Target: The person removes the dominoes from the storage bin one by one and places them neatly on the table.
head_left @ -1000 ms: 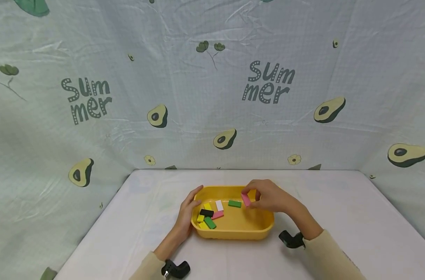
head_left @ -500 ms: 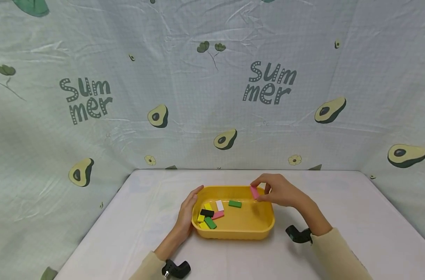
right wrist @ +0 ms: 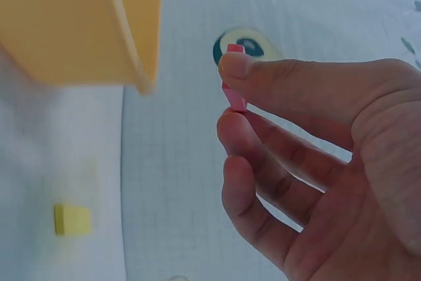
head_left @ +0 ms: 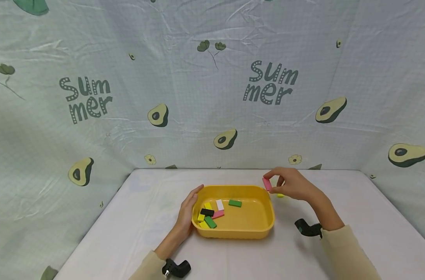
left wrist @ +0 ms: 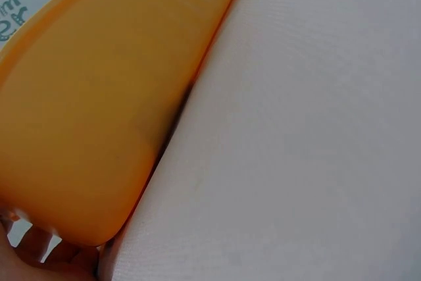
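Head view: right hand (head_left: 292, 184) is pinching a flat pink block (head_left: 267, 184) with thumb and fingertips, by the far-right corner of the smooth, round-cornered yellow tray (head_left: 233, 234). Left hand (head_left: 184, 214) is resting against its left wall, fingers near straight. Rectangular blocks (head_left: 207, 212) are lying inside, mostly near-left.

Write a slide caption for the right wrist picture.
A right hand pinches a pink block near a yellow tub, with a yellow block on the table.
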Available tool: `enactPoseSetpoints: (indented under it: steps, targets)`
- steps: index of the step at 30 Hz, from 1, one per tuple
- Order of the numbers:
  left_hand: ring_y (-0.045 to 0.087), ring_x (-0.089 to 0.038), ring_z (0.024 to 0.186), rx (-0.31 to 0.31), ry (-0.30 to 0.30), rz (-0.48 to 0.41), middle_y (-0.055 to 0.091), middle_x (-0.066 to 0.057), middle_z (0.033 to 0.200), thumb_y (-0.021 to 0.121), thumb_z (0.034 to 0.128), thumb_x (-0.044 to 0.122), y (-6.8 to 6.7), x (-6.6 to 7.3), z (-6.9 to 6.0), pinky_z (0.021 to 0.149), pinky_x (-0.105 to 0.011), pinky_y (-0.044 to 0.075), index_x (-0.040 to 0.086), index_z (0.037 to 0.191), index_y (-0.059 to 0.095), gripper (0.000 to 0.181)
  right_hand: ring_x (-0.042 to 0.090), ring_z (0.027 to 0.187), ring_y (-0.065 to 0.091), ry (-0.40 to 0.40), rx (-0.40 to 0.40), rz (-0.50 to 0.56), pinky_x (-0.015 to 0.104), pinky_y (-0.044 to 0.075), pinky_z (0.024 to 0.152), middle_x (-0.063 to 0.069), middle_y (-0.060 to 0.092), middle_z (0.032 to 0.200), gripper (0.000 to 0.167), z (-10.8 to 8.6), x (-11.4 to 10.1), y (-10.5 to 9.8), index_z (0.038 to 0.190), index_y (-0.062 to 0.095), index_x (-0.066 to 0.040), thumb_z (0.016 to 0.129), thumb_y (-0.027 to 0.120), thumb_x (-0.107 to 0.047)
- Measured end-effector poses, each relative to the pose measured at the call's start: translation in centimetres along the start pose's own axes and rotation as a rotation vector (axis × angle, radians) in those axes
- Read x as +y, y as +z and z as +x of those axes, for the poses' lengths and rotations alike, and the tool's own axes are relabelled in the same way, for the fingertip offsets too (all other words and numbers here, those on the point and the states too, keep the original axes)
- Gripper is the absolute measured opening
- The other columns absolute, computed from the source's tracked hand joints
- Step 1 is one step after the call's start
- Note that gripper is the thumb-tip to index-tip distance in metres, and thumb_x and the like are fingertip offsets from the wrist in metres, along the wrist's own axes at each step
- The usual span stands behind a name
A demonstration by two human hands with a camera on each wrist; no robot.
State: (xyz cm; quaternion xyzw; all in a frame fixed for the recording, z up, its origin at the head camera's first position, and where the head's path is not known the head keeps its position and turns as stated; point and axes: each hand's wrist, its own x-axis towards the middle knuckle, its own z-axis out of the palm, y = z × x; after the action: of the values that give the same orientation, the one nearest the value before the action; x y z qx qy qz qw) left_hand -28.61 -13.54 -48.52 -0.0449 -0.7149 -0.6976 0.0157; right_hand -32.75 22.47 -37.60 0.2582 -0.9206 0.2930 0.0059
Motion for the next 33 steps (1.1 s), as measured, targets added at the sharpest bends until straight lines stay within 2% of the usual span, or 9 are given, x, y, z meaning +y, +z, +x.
enactPoseSetpoints:
  steps: [7, 15, 22, 25, 30, 33]
  targets:
    - [0.029, -0.032, 0.157, 0.001, -0.015, -0.003, 0.036, -0.006, 0.168, 0.029, 0.1128, 0.03, -0.1, 0.0, -0.1, 0.131, -0.054, 0.015, 0.017, 0.157, 0.044, 0.049, 0.016, 0.079, 0.058, 0.041, 0.025, -0.021, 0.025, 0.054, 0.061, 0.014, 0.071, 0.122, 0.041, -0.5, 2.1, -0.8, 0.125, 0.071, -0.006, 0.086, 0.083, -0.015]
    - [0.028, -0.033, 0.157, 0.0, -0.01, 0.001, 0.035, -0.008, 0.168, 0.029, 0.1129, 0.03, -0.1, 0.1, -0.2, 0.131, -0.056, 0.015, 0.016, 0.158, 0.043, 0.049, 0.016, 0.07, 0.055, 0.114, 0.015, 0.0, 0.028, 0.051, 0.058, 0.017, 0.073, 0.118, 0.041, -0.3, 5.0, -0.3, 0.123, 0.072, -0.004, 0.085, 0.083, -0.016]
    - [0.028, -0.033, 0.157, -0.011, -0.007, -0.004, 0.035, -0.008, 0.168, 0.028, 0.1129, 0.03, 0.0, 0.0, -0.1, 0.131, -0.056, 0.014, 0.016, 0.158, 0.043, 0.049, 0.02, 0.083, 0.059, 0.206, 0.0, 0.006, 0.029, 0.054, 0.068, 0.019, 0.071, 0.123, 0.043, -1.0, 7.2, 0.3, 0.125, 0.071, -0.005, 0.086, 0.082, -0.02]
    - [0.029, -0.033, 0.157, -0.012, -0.011, -0.005, 0.035, -0.008, 0.168, 0.029, 0.1128, 0.031, 0.1, -0.1, -0.1, 0.131, -0.056, 0.015, 0.016, 0.158, 0.043, 0.049, 0.022, 0.088, 0.059, 0.219, -0.006, 0.017, 0.03, 0.054, 0.069, 0.02, 0.07, 0.124, 0.043, -1.3, 8.0, 0.6, 0.125, 0.071, -0.004, 0.087, 0.081, -0.02]
    - [0.03, -0.033, 0.157, -0.001, -0.014, -0.003, 0.036, -0.007, 0.168, 0.03, 0.1126, 0.031, 0.0, -0.1, -0.2, 0.131, -0.056, 0.016, 0.017, 0.157, 0.044, 0.049, 0.022, 0.085, 0.059, 0.247, -0.014, 0.044, 0.031, 0.053, 0.067, 0.023, 0.069, 0.126, 0.043, -1.4, 9.0, 1.0, 0.126, 0.07, -0.003, 0.087, 0.078, -0.016]
    - [0.031, -0.034, 0.156, -0.002, 0.007, 0.007, 0.037, -0.009, 0.167, 0.03, 0.1126, 0.03, -0.1, 0.0, -0.2, 0.131, -0.056, 0.016, 0.015, 0.157, 0.044, 0.049, 0.022, 0.083, 0.059, 0.287, -0.021, 0.058, 0.031, 0.053, 0.066, 0.026, 0.065, 0.13, 0.045, -1.3, 9.4, 1.3, 0.128, 0.068, -0.001, 0.086, 0.077, -0.016]
